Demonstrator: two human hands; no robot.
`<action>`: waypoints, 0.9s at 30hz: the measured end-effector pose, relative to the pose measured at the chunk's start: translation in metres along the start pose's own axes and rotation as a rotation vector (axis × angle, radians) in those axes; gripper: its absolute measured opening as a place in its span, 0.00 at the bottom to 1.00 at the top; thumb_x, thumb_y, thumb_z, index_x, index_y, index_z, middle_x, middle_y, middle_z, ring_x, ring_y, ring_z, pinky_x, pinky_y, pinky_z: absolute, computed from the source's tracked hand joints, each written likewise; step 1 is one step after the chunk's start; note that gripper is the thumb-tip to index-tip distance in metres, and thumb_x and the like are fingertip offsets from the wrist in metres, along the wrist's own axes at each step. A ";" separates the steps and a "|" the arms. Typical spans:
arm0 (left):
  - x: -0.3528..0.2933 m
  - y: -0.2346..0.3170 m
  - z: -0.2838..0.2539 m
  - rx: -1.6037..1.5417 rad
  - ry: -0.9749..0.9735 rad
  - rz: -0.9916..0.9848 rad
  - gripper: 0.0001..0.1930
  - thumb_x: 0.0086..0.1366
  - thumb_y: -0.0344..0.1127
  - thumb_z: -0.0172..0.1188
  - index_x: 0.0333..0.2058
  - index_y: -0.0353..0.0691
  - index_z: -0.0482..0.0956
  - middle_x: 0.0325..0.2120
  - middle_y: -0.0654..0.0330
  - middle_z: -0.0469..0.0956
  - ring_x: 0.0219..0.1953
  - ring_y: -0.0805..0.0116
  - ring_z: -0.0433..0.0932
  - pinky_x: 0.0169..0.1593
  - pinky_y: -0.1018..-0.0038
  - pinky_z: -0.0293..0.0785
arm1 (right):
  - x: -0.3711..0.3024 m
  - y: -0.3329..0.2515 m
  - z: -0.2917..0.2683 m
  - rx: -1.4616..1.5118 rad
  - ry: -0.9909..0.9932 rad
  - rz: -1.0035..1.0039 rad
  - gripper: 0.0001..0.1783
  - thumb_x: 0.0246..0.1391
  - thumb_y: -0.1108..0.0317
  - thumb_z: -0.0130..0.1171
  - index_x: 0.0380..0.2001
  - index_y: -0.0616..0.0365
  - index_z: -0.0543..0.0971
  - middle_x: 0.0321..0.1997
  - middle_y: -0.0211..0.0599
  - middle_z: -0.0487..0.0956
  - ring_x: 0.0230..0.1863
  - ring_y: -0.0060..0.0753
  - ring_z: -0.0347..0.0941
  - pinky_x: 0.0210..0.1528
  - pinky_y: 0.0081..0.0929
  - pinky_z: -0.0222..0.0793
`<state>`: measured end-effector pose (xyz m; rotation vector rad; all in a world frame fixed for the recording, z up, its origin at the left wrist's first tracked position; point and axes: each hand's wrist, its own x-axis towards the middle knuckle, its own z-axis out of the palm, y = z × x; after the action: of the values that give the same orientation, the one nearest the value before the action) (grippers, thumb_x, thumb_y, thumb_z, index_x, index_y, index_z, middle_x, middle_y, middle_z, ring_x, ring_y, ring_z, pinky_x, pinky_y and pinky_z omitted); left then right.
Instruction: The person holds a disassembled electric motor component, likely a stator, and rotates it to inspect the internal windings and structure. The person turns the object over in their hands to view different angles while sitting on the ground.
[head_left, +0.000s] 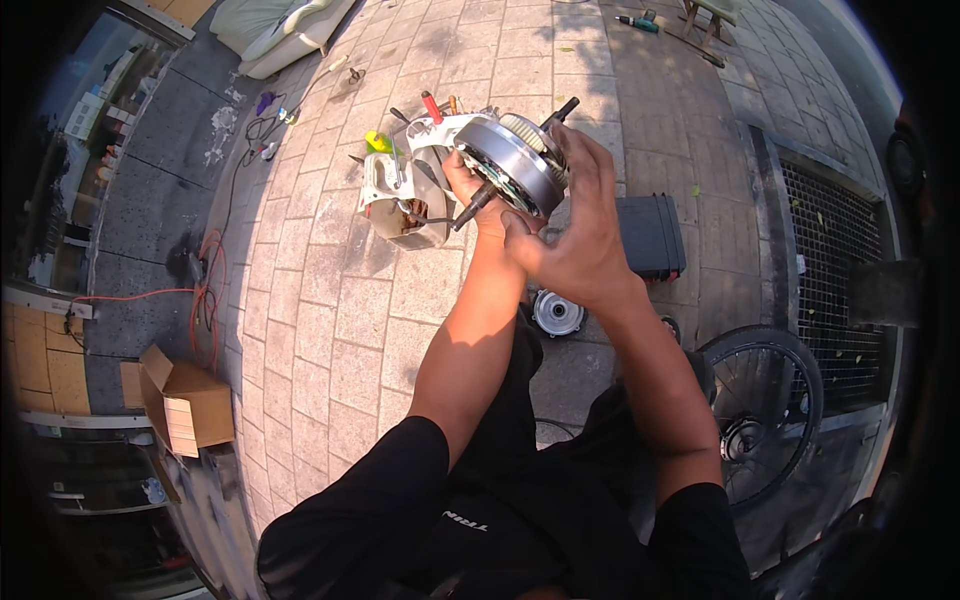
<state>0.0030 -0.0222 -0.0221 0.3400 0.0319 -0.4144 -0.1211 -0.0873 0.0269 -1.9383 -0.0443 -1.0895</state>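
Note:
I hold a round grey hub motor (515,160) up in front of me, its black axle sticking out at both ends. My left hand (472,190) grips it from below, near the lower axle end. From the right side my right hand (575,225) wraps around its back, fingers spread over the rim. Just beyond it on the paving lies a white and rust-stained tray-like box (395,195) with screwdrivers and other tools.
A black case (650,235) lies on the paving to the right, a round silver motor cover (557,313) below it. A spoked wheel (765,400) sits at lower right beside a metal grate (835,260). Cardboard box (185,400) and orange cable (205,300) at left.

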 end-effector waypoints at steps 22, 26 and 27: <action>-0.008 -0.002 0.012 0.018 -0.079 0.033 0.25 0.68 0.62 0.52 0.45 0.47 0.82 0.40 0.60 0.86 0.41 0.59 0.86 0.47 0.59 0.85 | -0.003 0.013 -0.002 -0.018 -0.059 0.000 0.49 0.47 0.68 0.70 0.72 0.62 0.63 0.70 0.61 0.65 0.72 0.64 0.64 0.73 0.52 0.64; 0.000 0.000 0.004 0.011 -0.143 0.014 0.26 0.69 0.62 0.51 0.46 0.46 0.82 0.41 0.59 0.87 0.42 0.58 0.86 0.47 0.58 0.85 | -0.003 0.013 -0.001 -0.016 -0.054 0.008 0.48 0.47 0.69 0.70 0.72 0.63 0.63 0.69 0.61 0.66 0.72 0.65 0.64 0.72 0.52 0.64; 0.002 0.001 0.003 0.011 -0.131 0.006 0.26 0.69 0.62 0.51 0.46 0.46 0.82 0.41 0.58 0.87 0.42 0.58 0.86 0.47 0.57 0.85 | -0.003 0.014 -0.001 -0.021 -0.065 0.012 0.49 0.47 0.69 0.70 0.73 0.63 0.62 0.69 0.60 0.65 0.73 0.63 0.64 0.73 0.51 0.63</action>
<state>0.0047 -0.0233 -0.0190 0.3226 -0.0996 -0.4304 -0.1181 -0.0955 0.0153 -1.9904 -0.0573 -1.0223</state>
